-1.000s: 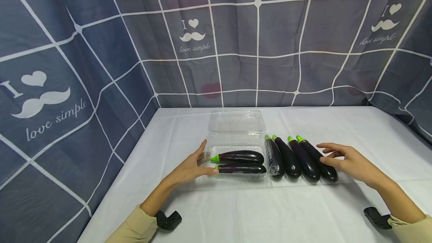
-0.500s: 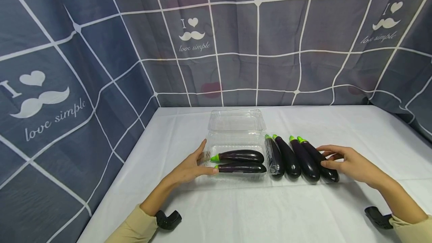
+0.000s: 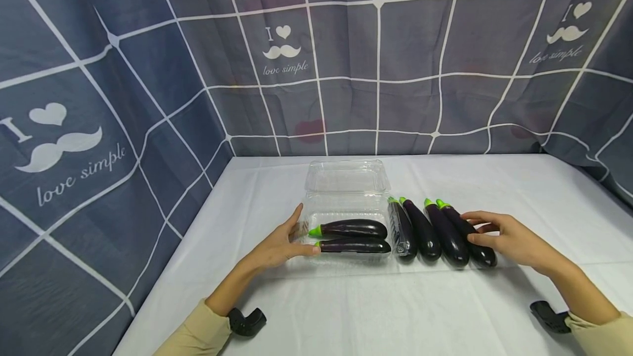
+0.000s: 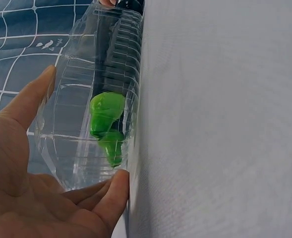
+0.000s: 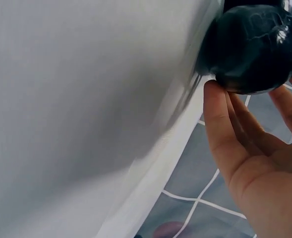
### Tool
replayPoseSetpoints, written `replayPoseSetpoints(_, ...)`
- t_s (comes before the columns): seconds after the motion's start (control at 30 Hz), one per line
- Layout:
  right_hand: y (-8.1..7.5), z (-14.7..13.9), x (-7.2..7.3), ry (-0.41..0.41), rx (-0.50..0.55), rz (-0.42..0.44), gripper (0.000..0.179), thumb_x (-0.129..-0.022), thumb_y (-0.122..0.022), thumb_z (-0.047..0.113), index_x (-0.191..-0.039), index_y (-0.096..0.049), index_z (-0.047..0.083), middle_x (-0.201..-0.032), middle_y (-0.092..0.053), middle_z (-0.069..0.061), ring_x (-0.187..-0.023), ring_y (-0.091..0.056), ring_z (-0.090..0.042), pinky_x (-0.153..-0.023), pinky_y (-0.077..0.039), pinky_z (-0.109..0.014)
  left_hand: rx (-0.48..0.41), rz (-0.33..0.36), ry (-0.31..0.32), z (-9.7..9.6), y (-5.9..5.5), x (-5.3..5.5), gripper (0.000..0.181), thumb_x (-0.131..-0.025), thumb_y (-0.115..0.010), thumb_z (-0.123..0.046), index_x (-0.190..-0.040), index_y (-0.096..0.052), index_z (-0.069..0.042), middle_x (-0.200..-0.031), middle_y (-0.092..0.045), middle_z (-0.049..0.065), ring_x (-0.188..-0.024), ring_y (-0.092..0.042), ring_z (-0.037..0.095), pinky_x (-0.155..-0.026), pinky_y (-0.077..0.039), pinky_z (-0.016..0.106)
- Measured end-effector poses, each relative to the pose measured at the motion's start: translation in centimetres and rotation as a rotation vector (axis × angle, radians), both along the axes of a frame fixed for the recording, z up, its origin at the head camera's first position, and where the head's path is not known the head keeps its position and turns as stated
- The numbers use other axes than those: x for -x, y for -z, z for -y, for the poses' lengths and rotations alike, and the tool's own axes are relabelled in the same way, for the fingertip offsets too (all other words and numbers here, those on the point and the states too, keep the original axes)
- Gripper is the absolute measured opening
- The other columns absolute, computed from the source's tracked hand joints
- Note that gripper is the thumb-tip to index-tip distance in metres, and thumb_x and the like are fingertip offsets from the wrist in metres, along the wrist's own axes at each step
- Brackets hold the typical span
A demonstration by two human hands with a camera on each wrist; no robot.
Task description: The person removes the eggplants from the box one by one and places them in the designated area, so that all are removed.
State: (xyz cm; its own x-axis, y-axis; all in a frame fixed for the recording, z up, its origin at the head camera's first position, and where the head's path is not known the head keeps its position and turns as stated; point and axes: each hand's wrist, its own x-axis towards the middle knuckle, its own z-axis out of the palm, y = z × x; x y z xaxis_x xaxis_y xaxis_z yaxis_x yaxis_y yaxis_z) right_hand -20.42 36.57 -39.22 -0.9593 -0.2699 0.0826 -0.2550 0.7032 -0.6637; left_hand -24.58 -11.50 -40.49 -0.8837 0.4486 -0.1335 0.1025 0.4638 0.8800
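A clear plastic clamshell container (image 3: 348, 177) stands with its lid laid back on the white table. Two dark purple eggplants (image 3: 352, 228) lie in its base, their green stems to the left. My left hand (image 3: 277, 246) rests against the container's left end, thumb and fingers spread; the left wrist view has the fingers along the clear wall (image 4: 66, 119). On the right, my right hand (image 3: 514, 240) touches the outermost eggplant (image 3: 481, 251) of a row. In the right wrist view, extended fingers meet the rounded end of that eggplant (image 5: 257, 49).
Between the container and my right hand, several more eggplants (image 3: 445, 235) lie side by side, stems pointing away. The leftmost eggplant (image 3: 404, 235) of the row shows a clear-plastic sheen. A grey checked curtain (image 3: 341, 109) hangs behind the white table (image 3: 376, 312).
My right hand has shifted very slightly to the left at the outermost eggplant, which itself sits a touch further right than a second ago. The left hand and the container have stayed put.
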Motion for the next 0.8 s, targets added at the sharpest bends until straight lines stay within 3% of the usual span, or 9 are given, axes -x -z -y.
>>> replayPoseSetpoints(0.53,0.01,-0.2,0.07,0.035,-0.026,0.01,0.048,-0.096,-0.066,0.023,-0.137,-0.056,0.0,-0.131,-0.058,-0.022,-0.102,-0.055,-0.004,-0.074,-0.048,-0.025,-0.018,0.005,0.008,-0.12,-0.08,0.01,0.117,-0.078,-0.081,-0.047,-0.16,0.001,-0.028,-0.161,-0.013,0.017,-0.147,-0.017,0.031,-0.114,-0.021,0.053)
replayPoseSetpoints(0.8,0.21,-0.12,0.2,0.05,-0.032,0.033,0.049,-0.097,-0.065,0.024,-0.139,-0.054,0.001,-0.131,-0.058,-0.021,-0.107,-0.056,-0.016,-0.074,-0.048,-0.026,-0.014,0.01,0.0,-0.03,-0.02,-0.08,0.117,-0.078,-0.081,-0.047,-0.16,0.001,-0.029,-0.161,-0.013,0.017,-0.147,-0.017,0.03,-0.114,-0.021,0.054)
